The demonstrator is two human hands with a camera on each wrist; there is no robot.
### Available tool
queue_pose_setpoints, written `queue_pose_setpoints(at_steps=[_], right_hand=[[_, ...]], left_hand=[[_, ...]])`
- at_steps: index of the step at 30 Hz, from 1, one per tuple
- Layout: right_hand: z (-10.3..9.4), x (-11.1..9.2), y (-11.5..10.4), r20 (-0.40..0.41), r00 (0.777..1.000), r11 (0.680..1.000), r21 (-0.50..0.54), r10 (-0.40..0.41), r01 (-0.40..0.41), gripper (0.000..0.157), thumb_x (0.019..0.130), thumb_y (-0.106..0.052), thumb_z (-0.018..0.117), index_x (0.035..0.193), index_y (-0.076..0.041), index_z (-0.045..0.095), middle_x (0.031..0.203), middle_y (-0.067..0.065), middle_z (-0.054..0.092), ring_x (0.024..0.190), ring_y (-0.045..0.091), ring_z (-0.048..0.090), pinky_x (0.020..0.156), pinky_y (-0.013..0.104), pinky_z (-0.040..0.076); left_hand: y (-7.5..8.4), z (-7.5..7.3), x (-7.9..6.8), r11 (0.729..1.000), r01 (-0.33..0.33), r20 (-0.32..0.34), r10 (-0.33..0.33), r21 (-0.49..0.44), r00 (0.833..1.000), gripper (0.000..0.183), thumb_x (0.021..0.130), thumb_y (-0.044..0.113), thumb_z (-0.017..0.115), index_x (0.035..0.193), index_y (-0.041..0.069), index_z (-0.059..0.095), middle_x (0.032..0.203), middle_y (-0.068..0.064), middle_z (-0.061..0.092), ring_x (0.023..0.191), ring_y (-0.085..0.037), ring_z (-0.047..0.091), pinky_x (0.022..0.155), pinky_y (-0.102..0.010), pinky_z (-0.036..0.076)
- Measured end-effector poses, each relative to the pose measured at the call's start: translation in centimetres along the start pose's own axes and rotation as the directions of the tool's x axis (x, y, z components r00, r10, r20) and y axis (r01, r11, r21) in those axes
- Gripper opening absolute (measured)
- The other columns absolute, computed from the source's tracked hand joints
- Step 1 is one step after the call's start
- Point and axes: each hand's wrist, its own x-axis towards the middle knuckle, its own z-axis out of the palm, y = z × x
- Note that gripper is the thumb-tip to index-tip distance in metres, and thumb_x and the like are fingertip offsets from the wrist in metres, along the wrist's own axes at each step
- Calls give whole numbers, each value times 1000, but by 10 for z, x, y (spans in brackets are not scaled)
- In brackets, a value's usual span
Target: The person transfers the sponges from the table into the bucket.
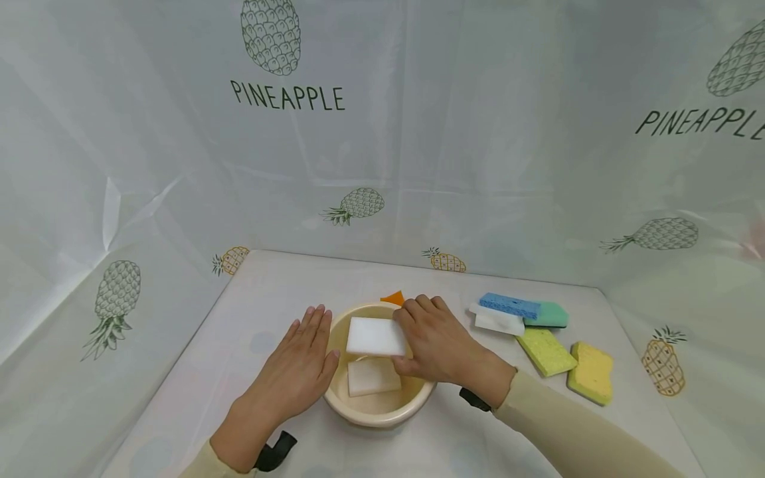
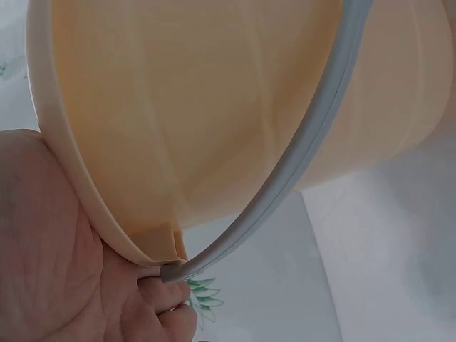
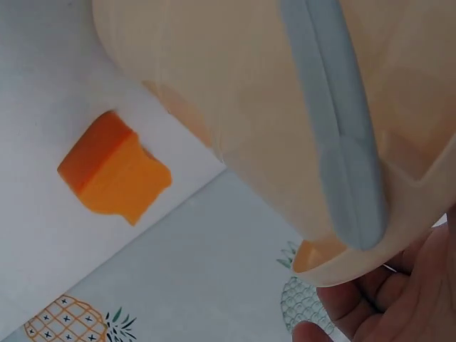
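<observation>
A cream bucket stands on the table, its grey handle hanging down its side. Fingers straight, my left hand lies along the bucket's left rim, its palm against the rim in the left wrist view. Over the bucket's mouth, my right hand grips the right end of a white sponge between thumb and fingers. Below it, a second white sponge lies inside the bucket. In the right wrist view the bucket wall hides the held sponge, and my right hand shows beyond the rim.
An orange sponge lies behind the bucket. To the right are a blue sponge, a white piece, a green sponge, a yellow-green sponge and a yellow sponge. A pineapple-print sheet hangs behind the table.
</observation>
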Motion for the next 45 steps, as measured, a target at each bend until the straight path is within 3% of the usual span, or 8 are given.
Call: queue_pose_setpoints(at_steps=[11,27,39,45], right_hand=[[1,0,0,-1,1000,1000,-5,-6,6,63,86,-58,71,126,-10,66,116,2,64,100,20,52,84,34,41],[3,-9,6,-117,993,999,34,24,-20,49,89,-46,74,121,-9,68,114,4,66,103,23,57,85,38,45],[-7,-26,64,-264,951,986,2,159,-164,49,90,-40,75,120,-2,66,113,13,67,102,34,58,84,49,47],[0,-41,100,-309,935,978,-57,175,-201,51,87,-36,76,118,3,66,109,18,67,101,39,59,79,52,47]], left_hand=[[0,0,0,1000,2,-9,-2,-15,1000,66,110,32,50,160,-9,35,169,-26,32,160,-39,26,129,-57,28],[-2,3,-1,999,-43,-47,42,-17,998,65,108,28,53,159,-8,37,168,-25,34,159,-38,29,128,-56,30],[-3,3,-1,999,-34,-24,33,-24,999,65,109,30,52,160,-8,36,168,-25,34,159,-38,28,127,-57,31],[-4,4,-1,999,-38,-23,37,-38,999,65,109,30,52,160,-8,35,169,-25,33,160,-37,27,128,-57,30]])
